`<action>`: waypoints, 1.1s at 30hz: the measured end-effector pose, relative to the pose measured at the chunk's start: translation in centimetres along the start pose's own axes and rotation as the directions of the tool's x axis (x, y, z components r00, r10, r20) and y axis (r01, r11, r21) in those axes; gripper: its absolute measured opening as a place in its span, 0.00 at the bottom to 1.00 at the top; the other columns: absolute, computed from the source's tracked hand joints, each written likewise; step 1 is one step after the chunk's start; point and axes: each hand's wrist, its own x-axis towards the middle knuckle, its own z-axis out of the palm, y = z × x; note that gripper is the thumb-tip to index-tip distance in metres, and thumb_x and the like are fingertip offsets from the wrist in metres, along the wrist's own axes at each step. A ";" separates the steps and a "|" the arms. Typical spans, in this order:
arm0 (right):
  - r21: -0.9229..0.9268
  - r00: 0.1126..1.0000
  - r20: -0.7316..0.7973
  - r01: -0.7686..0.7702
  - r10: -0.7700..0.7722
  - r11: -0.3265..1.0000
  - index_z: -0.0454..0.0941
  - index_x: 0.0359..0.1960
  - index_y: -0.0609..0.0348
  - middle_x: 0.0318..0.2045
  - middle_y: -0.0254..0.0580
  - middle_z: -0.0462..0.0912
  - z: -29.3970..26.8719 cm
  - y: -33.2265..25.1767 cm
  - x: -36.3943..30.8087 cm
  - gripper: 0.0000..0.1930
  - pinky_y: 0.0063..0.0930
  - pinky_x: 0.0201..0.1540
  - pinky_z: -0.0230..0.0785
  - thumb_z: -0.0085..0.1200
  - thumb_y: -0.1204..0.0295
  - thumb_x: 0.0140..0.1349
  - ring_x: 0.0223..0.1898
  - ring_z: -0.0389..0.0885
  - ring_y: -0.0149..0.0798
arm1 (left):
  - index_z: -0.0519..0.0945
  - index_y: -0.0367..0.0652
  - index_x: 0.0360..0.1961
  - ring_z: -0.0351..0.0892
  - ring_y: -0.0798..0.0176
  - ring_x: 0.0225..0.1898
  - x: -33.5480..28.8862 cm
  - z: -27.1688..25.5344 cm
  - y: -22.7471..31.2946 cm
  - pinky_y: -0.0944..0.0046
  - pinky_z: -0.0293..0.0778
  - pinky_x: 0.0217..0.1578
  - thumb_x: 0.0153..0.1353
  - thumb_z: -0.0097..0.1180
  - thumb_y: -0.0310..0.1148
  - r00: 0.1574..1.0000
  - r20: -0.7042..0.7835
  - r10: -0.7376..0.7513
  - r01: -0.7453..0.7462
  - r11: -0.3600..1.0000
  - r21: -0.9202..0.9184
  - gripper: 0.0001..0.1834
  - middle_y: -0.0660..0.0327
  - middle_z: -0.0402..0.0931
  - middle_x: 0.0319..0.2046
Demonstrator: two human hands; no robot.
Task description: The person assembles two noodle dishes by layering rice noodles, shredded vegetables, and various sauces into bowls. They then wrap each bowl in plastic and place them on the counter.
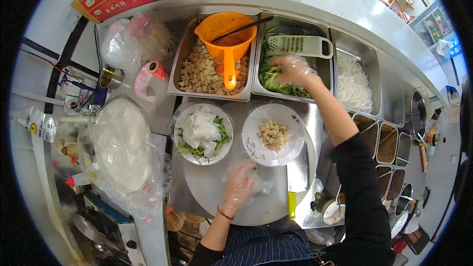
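My right hand (291, 69), in a clear plastic glove, reaches into a steel pan (259, 90) of shredded cucumber (286, 87). Its fingers close on some of the shreds. My left hand (239, 183), gloved too, lies low over a round white board (207, 187), its fingers loosely extended beside a pale translucent piece (261, 185) I cannot identify. Beyond it stands a bag-covered bowl (179, 151) with white sheet noodles (199, 125) on cucumber shreds. To its right, another covered bowl (293, 153) holds a small heap of beige cubes (272, 135).
A flat grater (295, 46) rests on the cucumber pan. An orange long-handled strainer (224, 32) sits over diced beige food (192, 76). White noodles (354, 86) fill part of the right pan. A green-handled cleaver (292, 202) lies on the board; wrapped white dough-like sheets (123, 143) lie left.
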 end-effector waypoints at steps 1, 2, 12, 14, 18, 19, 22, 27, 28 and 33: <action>-0.054 0.996 -0.077 -0.043 0.039 0.998 0.58 0.70 0.43 0.73 0.55 0.43 1.3 -0.6 0.3 0.47 0.55 0.66 0.59 0.69 0.60 0.45 0.68 0.55 0.65 | 0.77 0.44 0.51 0.72 0.49 0.55 0.1 -0.1 0.2 0.53 0.66 0.57 0.62 0.54 0.46 1.000 0.001 0.002 -0.002 1.000 0.002 0.21 0.52 0.74 0.51; -0.122 0.983 -0.175 -0.076 0.054 0.990 0.59 0.69 0.44 0.72 0.58 0.43 1.9 -0.8 0.7 0.48 0.55 0.65 0.61 0.70 0.60 0.43 0.68 0.56 0.65 | 0.77 0.44 0.50 0.72 0.48 0.54 0.2 -0.2 0.4 0.53 0.67 0.56 0.63 0.52 0.45 1.000 -0.003 0.004 -0.004 1.000 -0.005 0.20 0.52 0.75 0.49; 0.541 0.957 -0.225 -0.035 0.185 0.840 0.76 0.56 0.57 0.48 0.47 0.82 0.9 1.4 -0.7 0.29 0.30 0.53 0.73 0.66 0.77 0.47 0.46 0.81 0.41 | 0.76 0.43 0.50 0.73 0.45 0.53 -1.6 -0.8 0.7 0.54 0.69 0.54 0.66 0.50 0.47 0.998 -0.065 -0.002 -0.001 0.999 -0.040 0.21 0.51 0.74 0.49; 0.721 0.897 -0.376 0.124 0.234 0.681 0.77 0.53 0.59 0.42 0.40 0.84 0.4 1.7 -2.3 0.25 0.28 0.45 0.74 0.66 0.76 0.51 0.41 0.82 0.35 | 0.76 0.43 0.51 0.72 0.45 0.53 -1.6 -1.4 0.5 0.54 0.69 0.54 0.66 0.49 0.50 0.999 -0.044 -0.018 0.017 1.000 -0.015 0.23 0.51 0.74 0.49; 0.919 0.905 -0.311 0.208 0.291 0.334 0.78 0.48 0.58 0.43 0.40 0.82 -1.1 1.8 -6.9 0.16 0.29 0.48 0.74 0.61 0.74 0.56 0.41 0.80 0.34 | 0.76 0.43 0.50 0.72 0.44 0.53 -2.5 -1.3 0.3 0.54 0.69 0.55 0.63 0.51 0.41 0.997 -0.081 -0.013 0.010 0.999 -0.044 0.19 0.51 0.74 0.49; 0.926 0.937 -0.276 0.200 0.212 0.322 0.78 0.47 0.59 0.42 0.40 0.82 -0.9 1.2 -8.4 0.16 0.29 0.48 0.74 0.61 0.74 0.56 0.41 0.80 0.34 | 0.77 0.43 0.50 0.72 0.44 0.53 -2.5 -1.3 0.0 0.53 0.68 0.55 0.62 0.52 0.38 0.997 -0.073 -0.020 0.017 0.999 -0.032 0.17 0.51 0.74 0.49; 0.957 0.992 -0.099 0.118 -0.082 0.266 0.78 0.47 0.60 0.41 0.41 0.82 0.3 -1.4 -11.5 0.17 0.29 0.49 0.75 0.60 0.77 0.54 0.43 0.80 0.34 | 0.77 0.43 0.50 0.72 0.43 0.53 -2.8 -1.1 -0.1 0.53 0.68 0.56 0.57 0.51 0.30 0.997 -0.076 -0.023 0.022 1.000 -0.010 0.18 0.50 0.74 0.49; 0.393 0.989 -0.125 0.119 -0.075 0.912 0.78 0.50 0.58 0.45 0.50 0.81 5.8 -6.1 -13.1 0.24 0.37 0.55 0.70 0.63 0.73 0.47 0.48 0.78 0.46 | 0.77 0.42 0.50 0.71 0.44 0.54 -2.9 -1.2 0.1 0.54 0.67 0.57 0.56 0.52 0.29 0.997 -0.063 0.040 -0.039 0.999 0.011 0.18 0.50 0.74 0.50; 0.307 0.982 -0.175 0.129 -0.078 0.943 0.78 0.49 0.58 0.46 0.51 0.80 6.8 -6.6 -13.1 0.24 0.38 0.56 0.69 0.64 0.72 0.46 0.49 0.78 0.48 | 0.77 0.42 0.50 0.71 0.44 0.55 -2.9 -1.3 0.2 0.54 0.67 0.57 0.56 0.52 0.28 0.998 -0.057 0.034 -0.034 0.999 0.005 0.18 0.49 0.74 0.50; 0.067 0.906 -0.313 0.321 -0.286 0.945 0.77 0.51 0.53 0.53 0.49 0.72 11.3 -7.1 -14.1 0.28 0.43 0.60 0.66 0.65 0.73 0.43 0.58 0.69 0.55 | 0.77 0.43 0.50 0.72 0.44 0.54 -3.3 -1.4 0.2 0.53 0.68 0.56 0.57 0.53 0.29 0.998 -0.053 0.016 -0.017 1.000 -0.011 0.18 0.49 0.74 0.50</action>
